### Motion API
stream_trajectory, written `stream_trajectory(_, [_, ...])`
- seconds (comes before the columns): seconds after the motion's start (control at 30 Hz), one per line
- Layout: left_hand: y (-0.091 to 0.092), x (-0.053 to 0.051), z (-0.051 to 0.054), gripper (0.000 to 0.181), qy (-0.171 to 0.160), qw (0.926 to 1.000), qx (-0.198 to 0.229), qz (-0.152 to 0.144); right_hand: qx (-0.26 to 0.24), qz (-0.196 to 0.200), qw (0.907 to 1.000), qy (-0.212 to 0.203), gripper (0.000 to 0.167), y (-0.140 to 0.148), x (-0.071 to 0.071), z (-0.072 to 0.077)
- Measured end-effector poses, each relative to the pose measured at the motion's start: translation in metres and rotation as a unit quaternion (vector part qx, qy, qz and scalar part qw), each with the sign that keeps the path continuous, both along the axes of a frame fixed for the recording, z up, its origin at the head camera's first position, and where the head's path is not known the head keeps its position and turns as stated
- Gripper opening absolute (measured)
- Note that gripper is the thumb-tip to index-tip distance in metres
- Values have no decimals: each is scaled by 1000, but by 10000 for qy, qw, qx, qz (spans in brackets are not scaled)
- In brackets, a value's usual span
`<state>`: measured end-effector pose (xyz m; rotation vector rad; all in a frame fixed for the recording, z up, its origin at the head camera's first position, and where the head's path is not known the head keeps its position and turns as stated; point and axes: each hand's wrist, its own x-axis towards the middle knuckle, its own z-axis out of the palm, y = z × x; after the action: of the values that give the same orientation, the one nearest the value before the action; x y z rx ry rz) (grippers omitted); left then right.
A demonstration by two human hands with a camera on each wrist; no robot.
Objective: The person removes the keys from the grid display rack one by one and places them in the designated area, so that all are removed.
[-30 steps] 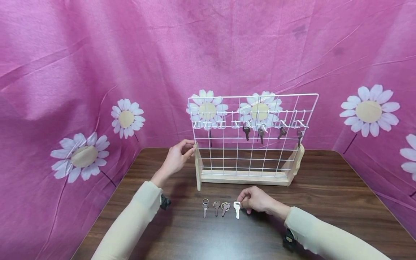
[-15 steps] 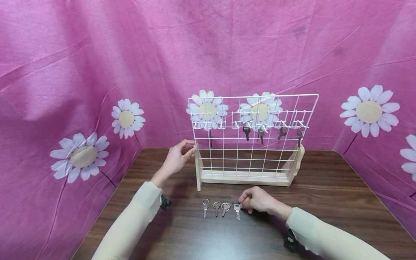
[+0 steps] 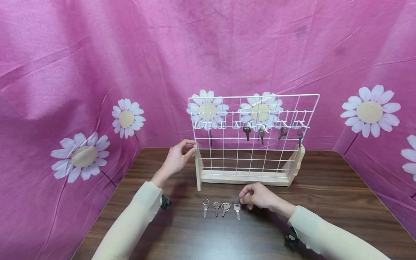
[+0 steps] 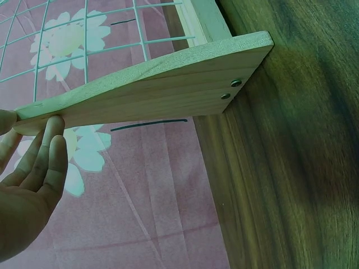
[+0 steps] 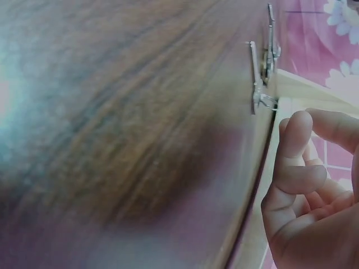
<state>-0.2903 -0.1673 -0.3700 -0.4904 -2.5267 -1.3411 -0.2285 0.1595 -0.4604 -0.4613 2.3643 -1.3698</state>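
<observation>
A white wire grid rack (image 3: 250,148) with wooden side pieces and hooks stands on the table. My left hand (image 3: 175,159) holds the upper edge of its left wooden side (image 4: 146,92) between thumb and fingers. Several keys with rings lie in a row before the rack, among them a silver key (image 3: 205,209), a brownish key (image 3: 216,209), and another brownish key (image 3: 225,208). My right hand (image 3: 258,196) is beside the rightmost silver key (image 3: 238,211), its bent fingers just off the ring; in the right wrist view they hold nothing visible, apart from the key (image 5: 256,78).
Dark keys, such as one key (image 3: 247,133) and another key (image 3: 283,133), hang from hooks on the rack's middle and right. The wooden base bar (image 3: 243,177) lies just behind the row of keys. A pink daisy-print cloth (image 3: 162,72) surrounds the brown table (image 3: 182,231).
The rightmost key, tilted up in my right fingers a second ago, now lies flat on the table. My right hand has drawn slightly up and right from it. The left hand stays put.
</observation>
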Motion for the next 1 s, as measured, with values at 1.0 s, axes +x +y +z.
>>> stream_trajectory(1.0, [0, 2, 2, 30, 12, 9999, -167, -26, -260, 116, 9970, 726, 23, 7, -12, 52])
